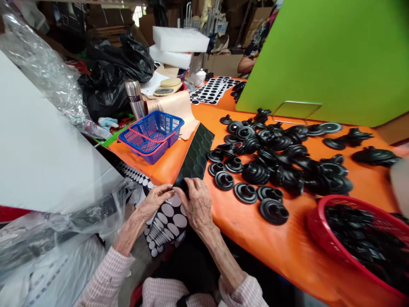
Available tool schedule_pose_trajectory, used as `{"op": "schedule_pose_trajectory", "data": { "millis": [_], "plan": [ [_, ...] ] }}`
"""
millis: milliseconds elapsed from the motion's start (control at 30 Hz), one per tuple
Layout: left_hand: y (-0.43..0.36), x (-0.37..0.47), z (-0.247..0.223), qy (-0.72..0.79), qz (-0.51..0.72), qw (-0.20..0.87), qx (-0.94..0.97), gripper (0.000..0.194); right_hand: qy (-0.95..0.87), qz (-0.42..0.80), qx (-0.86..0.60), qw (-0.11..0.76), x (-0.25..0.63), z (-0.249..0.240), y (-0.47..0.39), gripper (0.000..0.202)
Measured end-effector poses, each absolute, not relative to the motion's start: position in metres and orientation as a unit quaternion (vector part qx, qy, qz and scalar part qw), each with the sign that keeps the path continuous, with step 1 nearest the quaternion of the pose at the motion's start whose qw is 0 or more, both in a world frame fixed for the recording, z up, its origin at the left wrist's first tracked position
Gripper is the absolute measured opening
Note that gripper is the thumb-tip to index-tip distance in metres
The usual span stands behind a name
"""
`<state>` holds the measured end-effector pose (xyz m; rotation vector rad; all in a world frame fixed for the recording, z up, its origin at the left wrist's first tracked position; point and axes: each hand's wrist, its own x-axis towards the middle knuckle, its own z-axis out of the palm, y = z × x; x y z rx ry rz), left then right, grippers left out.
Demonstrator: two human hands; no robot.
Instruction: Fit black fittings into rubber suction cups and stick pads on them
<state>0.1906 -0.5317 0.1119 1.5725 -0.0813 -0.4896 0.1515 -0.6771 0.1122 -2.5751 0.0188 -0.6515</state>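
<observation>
A dark sheet (197,155) marked with rows of rounded outlines lies on the orange table, its near end at the table edge. My left hand (156,200) pinches the near left corner of this sheet between thumb and fingertips. Beside it, my right hand (197,204) has its fingers curled over the near end, with the thumb toward the left fingertips. What lies beneath the right fingers is hidden. Below both hands hangs a sheet with pale round stickers (172,221). Many black round parts (246,192) are spread to the right of the dark sheet.
Blue and red baskets (150,135) stand at the left, near a steel flask (134,99). A red basket of black parts (319,230) is at the right edge. Behind stands a green panel (319,55); a person's arm (246,65) shows beside it.
</observation>
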Motion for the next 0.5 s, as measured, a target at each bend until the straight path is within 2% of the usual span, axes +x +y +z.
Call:
{"op": "schedule_pose_trajectory", "data": {
  "millis": [100,267,500],
  "plan": [
    [-0.534,0.189,0.117,0.014,-0.194,0.675,0.712,0.04,-0.005,-0.21,-0.948,0.241,0.151,0.118,-0.674,0.028],
    [-0.534,0.188,0.118,0.058,-0.208,0.663,0.717,0.05,0.018,-0.168,-0.971,0.167,0.148,0.127,-0.672,0.015],
    [-0.544,0.191,0.111,0.072,-0.215,0.703,0.674,0.046,0.014,-0.172,-0.944,0.28,0.149,0.13,-0.683,0.026]
  ]
}}
